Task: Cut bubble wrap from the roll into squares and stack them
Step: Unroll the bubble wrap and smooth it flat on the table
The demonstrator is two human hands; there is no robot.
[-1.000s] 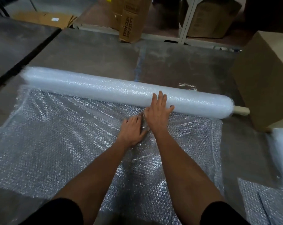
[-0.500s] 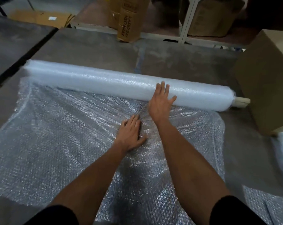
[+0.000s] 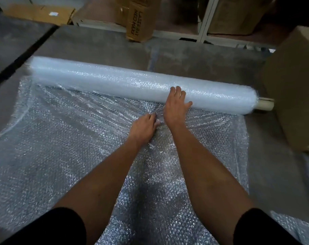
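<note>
bubble wrap, a long white plastic roll (image 3: 114, 82), lies partly unrolled; right hand (image 3: 176, 106) presses it flat-fingered, left hand (image 3: 145, 127) pinches the shiny clear sheet (image 3: 61, 138).

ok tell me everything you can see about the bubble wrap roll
The bubble wrap roll is a long, whitish, translucent cylinder lying on its side across the grey floor. A pale cardboard core sticks out of its right end. A wide sheet runs unrolled from it toward the person. The right hand rests on its near side, fingers straight. The left hand presses the sheet just below.
</note>
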